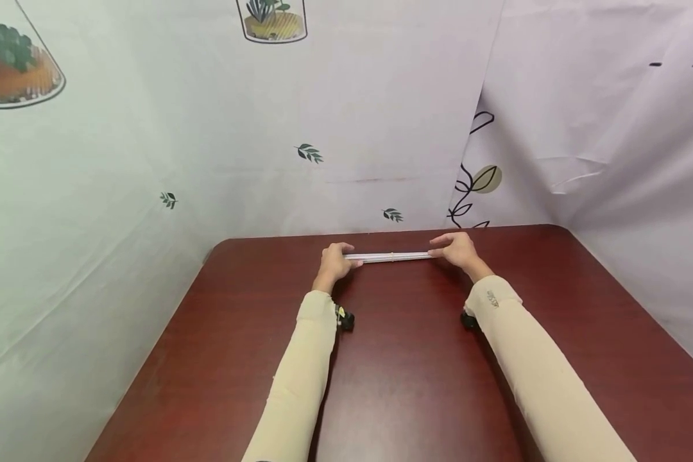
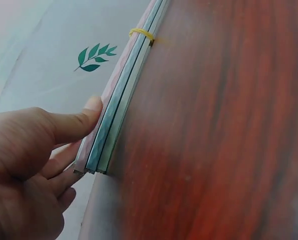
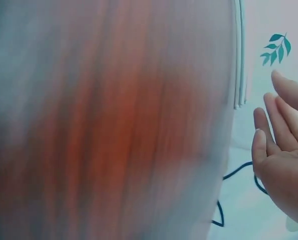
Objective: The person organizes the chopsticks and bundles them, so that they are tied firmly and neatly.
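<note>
A bundle of long, slim strips (image 1: 375, 257) spans the space between the hands at the far side of the table. Pink, blue and pale green strips (image 2: 108, 117) lie side by side in the left wrist view, bound by a yellow rubber band (image 2: 141, 34). My left hand (image 1: 335, 262) pinches the left end, thumb over the pink strip and fingers behind. At the other end is my right hand (image 1: 459, 250), its fingers apart and loosely extended. The right wrist view shows a gap between that hand (image 3: 284, 130) and the strip ends (image 3: 240, 95).
The dark red-brown table (image 1: 404, 366) has rounded far corners. White printed sheeting (image 1: 358, 115) hangs behind it and along both sides. Small black devices (image 1: 345, 319) sit at both wrists, below the cream sleeves (image 1: 300, 372).
</note>
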A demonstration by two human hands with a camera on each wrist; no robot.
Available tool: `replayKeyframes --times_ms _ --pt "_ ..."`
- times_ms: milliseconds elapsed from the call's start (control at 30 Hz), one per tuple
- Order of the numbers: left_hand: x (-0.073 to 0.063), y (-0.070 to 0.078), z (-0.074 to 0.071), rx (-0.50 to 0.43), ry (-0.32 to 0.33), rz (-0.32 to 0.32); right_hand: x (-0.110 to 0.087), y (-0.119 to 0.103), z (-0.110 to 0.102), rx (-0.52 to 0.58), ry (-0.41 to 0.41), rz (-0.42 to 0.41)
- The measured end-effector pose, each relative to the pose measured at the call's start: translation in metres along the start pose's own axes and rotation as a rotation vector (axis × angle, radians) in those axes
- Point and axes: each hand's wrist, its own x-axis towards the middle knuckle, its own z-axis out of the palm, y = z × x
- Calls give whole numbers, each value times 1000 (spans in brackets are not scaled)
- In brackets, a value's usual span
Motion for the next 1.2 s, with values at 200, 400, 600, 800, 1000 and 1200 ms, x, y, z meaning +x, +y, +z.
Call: replayKeyframes --times_ms 200,400,600,800,1000,1200 --pt "-8 8 -2 -25 20 29 -8 -1 -9 -5 24 -36" --pt "-20 20 -9 -101 52 16 -24 -2 -12 31 30 -59" --pt "-35 36 -26 -181 113 20 -35 -11 -12 78 52 -108" --pt "-51 50 -39 -221 135 34 -48 -26 -15 87 85 -129" --pt "-64 62 -49 -226 165 80 -69 -48 -20 91 142 -86" --pt "-82 79 -60 -261 218 138 -90 -70 -25 166 189 -132"
